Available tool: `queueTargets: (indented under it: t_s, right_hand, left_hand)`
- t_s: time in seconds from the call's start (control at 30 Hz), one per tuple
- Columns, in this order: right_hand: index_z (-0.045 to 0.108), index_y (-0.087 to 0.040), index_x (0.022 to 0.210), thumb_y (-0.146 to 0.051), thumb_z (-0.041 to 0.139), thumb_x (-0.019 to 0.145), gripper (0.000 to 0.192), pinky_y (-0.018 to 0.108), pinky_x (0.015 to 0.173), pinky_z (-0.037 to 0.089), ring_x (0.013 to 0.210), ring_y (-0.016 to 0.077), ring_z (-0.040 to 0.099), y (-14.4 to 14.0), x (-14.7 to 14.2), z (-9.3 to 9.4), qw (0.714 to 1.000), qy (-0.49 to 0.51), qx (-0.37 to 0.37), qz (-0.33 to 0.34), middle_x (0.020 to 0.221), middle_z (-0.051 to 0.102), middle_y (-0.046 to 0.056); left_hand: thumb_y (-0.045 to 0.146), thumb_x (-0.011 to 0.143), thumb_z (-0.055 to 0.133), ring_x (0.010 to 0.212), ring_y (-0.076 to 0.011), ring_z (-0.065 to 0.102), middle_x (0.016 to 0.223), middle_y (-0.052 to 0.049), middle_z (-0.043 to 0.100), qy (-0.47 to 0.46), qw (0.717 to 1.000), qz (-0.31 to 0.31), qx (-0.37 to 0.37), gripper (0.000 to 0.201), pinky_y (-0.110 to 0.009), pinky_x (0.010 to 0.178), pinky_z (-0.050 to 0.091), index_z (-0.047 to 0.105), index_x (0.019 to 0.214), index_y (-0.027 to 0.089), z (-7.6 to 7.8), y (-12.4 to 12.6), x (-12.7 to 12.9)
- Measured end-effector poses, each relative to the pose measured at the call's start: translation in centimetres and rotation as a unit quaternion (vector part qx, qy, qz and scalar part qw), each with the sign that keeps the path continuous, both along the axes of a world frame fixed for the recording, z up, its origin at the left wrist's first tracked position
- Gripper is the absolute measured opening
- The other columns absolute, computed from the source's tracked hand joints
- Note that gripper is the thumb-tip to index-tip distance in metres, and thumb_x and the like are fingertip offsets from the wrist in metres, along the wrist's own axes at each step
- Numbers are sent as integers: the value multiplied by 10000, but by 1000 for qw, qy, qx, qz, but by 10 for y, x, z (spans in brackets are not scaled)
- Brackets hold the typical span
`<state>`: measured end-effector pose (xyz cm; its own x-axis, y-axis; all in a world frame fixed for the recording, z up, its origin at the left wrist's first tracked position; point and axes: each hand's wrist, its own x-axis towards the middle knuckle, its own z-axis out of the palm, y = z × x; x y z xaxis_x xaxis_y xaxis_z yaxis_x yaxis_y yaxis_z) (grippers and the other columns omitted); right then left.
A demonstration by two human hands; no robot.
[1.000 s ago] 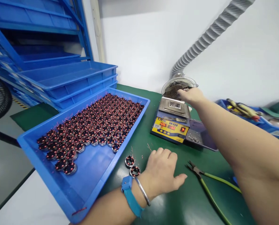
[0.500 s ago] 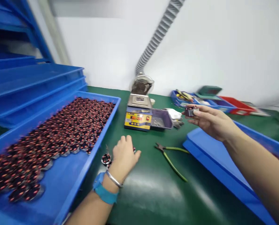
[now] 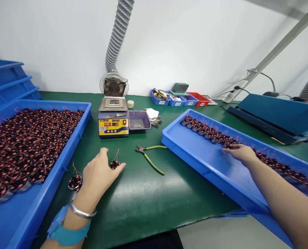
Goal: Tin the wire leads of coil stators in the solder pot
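Observation:
My left hand point(image 3: 98, 169) is low over the green table, its thumb stretched out from the fingers. In the gap beyond the thumb is a wound stator point(image 3: 114, 164), a small round part with copper coils and thin upright wires; I see no firm grip on it. By my left wrist sits another stator point(image 3: 74, 182), with one more partly hidden. Over the right blue tray point(image 3: 192, 147), my right hand point(image 3: 240, 154) pinches a stator point(image 3: 228, 144) at the front of the stator rows, its fingers partly covering it.
A large blue tray point(image 3: 77, 138) full of stators stands left. Behind are a yellow-fronted solder pot point(image 3: 113, 125), a purple bin point(image 3: 140, 119) and a fume duct point(image 3: 119, 34). Green-handled cutters point(image 3: 151, 160) lie mid-table. Small bins point(image 3: 159, 100) line the wall; a blue machine point(image 3: 280, 114) stands right.
My view has turned right. My right hand has carried a stator from mid-air down into the right tray. My left hand stays low over the table, its stator now showing more.

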<state>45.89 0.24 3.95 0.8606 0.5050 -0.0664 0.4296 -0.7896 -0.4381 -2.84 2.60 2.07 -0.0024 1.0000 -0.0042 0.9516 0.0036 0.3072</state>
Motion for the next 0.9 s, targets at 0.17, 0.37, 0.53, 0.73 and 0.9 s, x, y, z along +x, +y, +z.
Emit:
queueTargets:
  t_s: [0.17,0.37,0.53,0.73,0.9]
  right_hand:
    - [619,-201,1175,-344,637,906,305,423,926,509,1105,223,601,12,-6,-2,999,-31,-8,2,1210,619,85]
    - [675,-230,1032,-323,715,771,280,476,967,491,1092,324,633,7,-56,37,994,-61,54,73,1043,706,146]
    - [735,-369,814,-596,728,636,289,427,707,588,762,268,699,-4,-180,4,849,206,50,484,826,746,22]
    - [631,-133,1130,-590,790,589,727,323,610,573,669,204,685,10,-302,-55,754,442,51,483,851,743,112]
    - [535,-148,1208,-599,838,515,880,301,620,563,614,167,658,20,-314,-63,745,493,110,435,769,721,59]
  left_hand:
    - [314,849,556,926,-260,692,985,-54,725,-47,998,-43,-10,389,-327,728,481,467,1210,199,-9,4,4]
    - [295,739,680,818,-211,675,883,-24,715,-167,979,-97,-60,432,-324,768,497,521,1130,198,-14,-3,9]
    - [315,610,782,719,-153,613,848,-25,683,-317,932,-103,-140,400,-267,648,474,569,918,176,-17,-2,6]
    - [13,633,627,567,-67,550,607,49,579,-466,861,-41,-200,200,-191,578,423,548,767,139,-25,13,6]
    - [2,639,645,522,-41,513,553,77,537,-517,824,-31,-230,195,-167,543,398,535,735,132,-27,16,7]
